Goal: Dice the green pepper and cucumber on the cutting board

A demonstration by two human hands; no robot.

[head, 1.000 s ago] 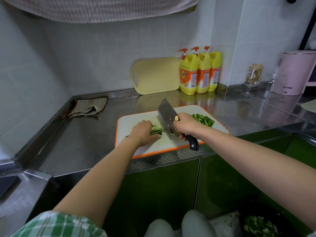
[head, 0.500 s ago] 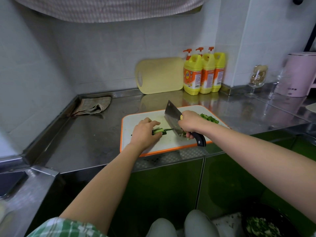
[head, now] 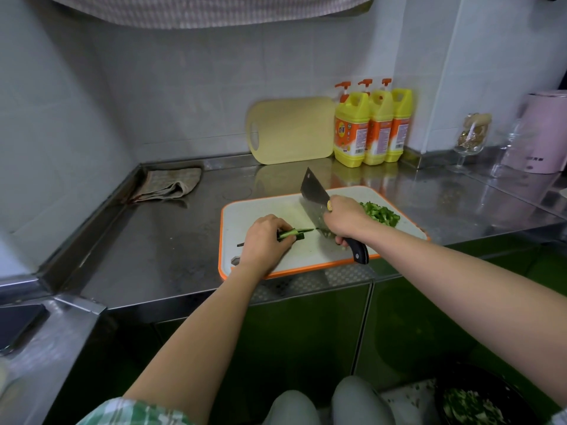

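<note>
Board (head: 260,210) sits on steel counter (head: 171,240), near front edge. Left hand (head: 264,240) on board, fingers curled down, pinning cucumber (head: 291,233) strips, ends poking out toward right. Right hand (head: 343,220) wrapped tight round cleaver (head: 313,194) handle, blade edge down right at cucumber's free end, far corner tipped up. Few cut bits by blade under right hand. Pepper (head: 380,213) already diced, piled on board's right side behind right hand. Rag (head: 168,184) back left, yellow board (head: 291,130) and bottles (head: 371,127) against wall.
</note>
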